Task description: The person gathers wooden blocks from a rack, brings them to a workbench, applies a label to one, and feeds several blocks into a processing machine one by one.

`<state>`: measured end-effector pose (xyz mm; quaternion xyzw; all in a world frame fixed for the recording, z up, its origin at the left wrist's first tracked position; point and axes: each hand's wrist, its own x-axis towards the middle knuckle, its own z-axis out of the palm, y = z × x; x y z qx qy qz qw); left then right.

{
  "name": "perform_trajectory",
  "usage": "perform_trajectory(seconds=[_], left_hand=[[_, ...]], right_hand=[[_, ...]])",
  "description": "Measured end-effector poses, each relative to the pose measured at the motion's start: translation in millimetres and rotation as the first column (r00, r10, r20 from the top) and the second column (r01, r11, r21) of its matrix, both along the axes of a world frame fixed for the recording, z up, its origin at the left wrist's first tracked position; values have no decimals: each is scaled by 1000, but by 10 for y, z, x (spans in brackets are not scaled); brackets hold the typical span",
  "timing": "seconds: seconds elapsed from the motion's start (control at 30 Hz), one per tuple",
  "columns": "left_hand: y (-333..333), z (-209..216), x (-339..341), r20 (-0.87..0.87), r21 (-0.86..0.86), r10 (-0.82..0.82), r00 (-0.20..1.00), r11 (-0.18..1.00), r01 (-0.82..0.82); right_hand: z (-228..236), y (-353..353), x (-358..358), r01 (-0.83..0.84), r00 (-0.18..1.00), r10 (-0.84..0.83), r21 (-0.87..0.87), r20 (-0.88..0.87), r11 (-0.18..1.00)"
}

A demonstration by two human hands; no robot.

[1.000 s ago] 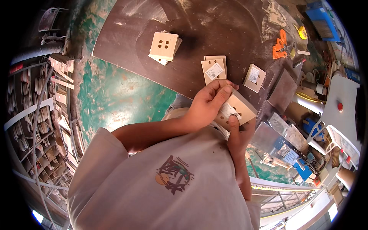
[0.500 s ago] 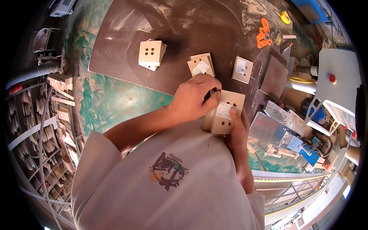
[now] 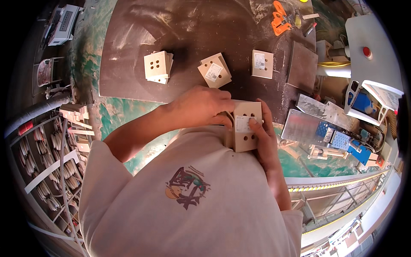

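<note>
In front of my shirt is a beige wooden block (image 3: 246, 143), seemingly a stack of drilled boards, with round holes and a white label (image 3: 242, 124) on its face. My right hand (image 3: 266, 135) wraps its right side, thumb pressed on the front by the label. My left hand (image 3: 203, 107) has its fingers and thumb pinched at the block's upper left edge; what lies between the fingertips is hidden. On the dark table ahead lie a labelled pile of boards (image 3: 214, 73), a single labelled board (image 3: 262, 64) and a pile with four-hole tops (image 3: 155, 65).
The brown tabletop (image 3: 192, 38) spans the far side. An orange clamp (image 3: 280, 19) lies at its far right, near a dark flat panel (image 3: 302, 66). Right of me stand a grey machine with a red button (image 3: 367, 52) and a metal plate (image 3: 302, 128). Shelves of boards (image 3: 51, 158) line the left.
The view has shifted, so the table things sit differently in it. Both hands and the block have moved slightly left; the left hand still pinches at the block's edge.
</note>
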<state>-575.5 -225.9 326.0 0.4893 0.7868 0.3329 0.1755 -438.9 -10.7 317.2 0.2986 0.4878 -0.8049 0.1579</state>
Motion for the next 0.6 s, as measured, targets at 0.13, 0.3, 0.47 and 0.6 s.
perform_trajectory(seconds=[0.13, 0.3, 0.47, 0.6], left_hand=[[91, -28, -36, -163, 30, -29, 986, 999, 34], [222, 113, -54, -248, -116, -198, 948, 978, 174], [349, 293, -184, -340, -109, -364, 867, 931, 348], [294, 269, -168, -392, -128, -389, 834, 920, 369]], right_hand=[[-22, 102, 21, 20, 991, -4, 121, -132, 992], [31, 227, 139, 128, 967, -56, 284, -248, 950], [210, 165, 58, 163, 982, -138, 216, -126, 963], [131, 81, 162, 259, 958, -224, 204, -177, 944]])
